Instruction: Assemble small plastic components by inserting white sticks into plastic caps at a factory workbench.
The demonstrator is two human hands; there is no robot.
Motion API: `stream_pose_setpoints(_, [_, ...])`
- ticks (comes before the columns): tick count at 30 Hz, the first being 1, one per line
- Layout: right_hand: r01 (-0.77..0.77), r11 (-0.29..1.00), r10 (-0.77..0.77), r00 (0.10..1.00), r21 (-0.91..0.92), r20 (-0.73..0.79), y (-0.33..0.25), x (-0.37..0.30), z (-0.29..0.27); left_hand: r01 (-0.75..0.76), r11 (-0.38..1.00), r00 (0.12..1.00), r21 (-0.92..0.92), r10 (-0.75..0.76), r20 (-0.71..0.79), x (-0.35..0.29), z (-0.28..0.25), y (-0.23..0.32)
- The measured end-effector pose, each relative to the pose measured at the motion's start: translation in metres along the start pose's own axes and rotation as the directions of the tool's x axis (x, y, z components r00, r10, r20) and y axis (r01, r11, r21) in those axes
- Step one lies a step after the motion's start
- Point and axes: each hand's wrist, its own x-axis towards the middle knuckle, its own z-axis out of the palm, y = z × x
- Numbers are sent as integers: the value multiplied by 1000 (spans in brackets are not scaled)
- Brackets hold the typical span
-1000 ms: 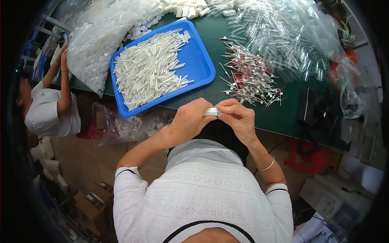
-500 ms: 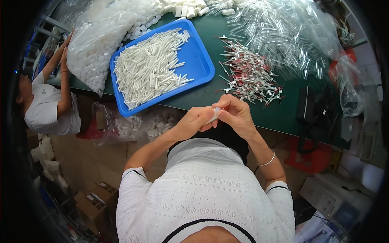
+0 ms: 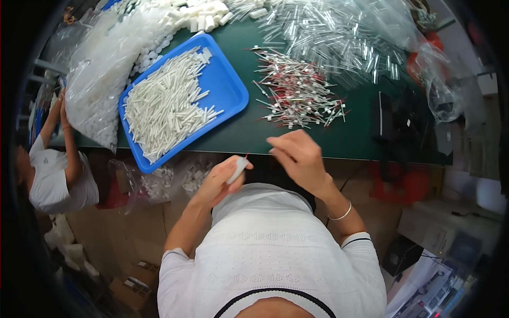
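My left hand (image 3: 214, 183) is closed around a short white plastic cylinder (image 3: 238, 170). A thin red wire end pokes out of the cylinder's upper end. Apart from it, just off the table's front edge, is my right hand (image 3: 300, 157), slightly blurred. Its thumb and forefinger are a little apart, with nothing visible between them. Beyond that hand lies a pile of small white connectors with red leads (image 3: 302, 90). To the left, a blue tray (image 3: 225, 79) carries many thin white rods (image 3: 164, 103).
A large clear bag of white round caps (image 3: 93, 90) lies at the left, with thick white cylinders (image 3: 209, 22) behind. Clear tubes (image 3: 339, 40) are heaped at the far right. A black device (image 3: 389, 116) stands right. Another person (image 3: 58, 169) works at the left.
My hands have separated: the right moved away from the white cylinder, which stays in my left. The red wire end now shows. The view has shifted, so the table appears further left.
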Motion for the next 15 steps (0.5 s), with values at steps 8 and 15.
stream_pose_setpoints(8, [-451, 739, 233, 868, -500, -438, 90, -4, -95, 555, 336, 770, 761, 139, -622, -78, -151, -80])
stream_pose_setpoints(15, [-466, 669, 309, 883, -579, -353, 110, 1, -89, 89, 195, 980, 977, -193, -51, -34, -69, 16])
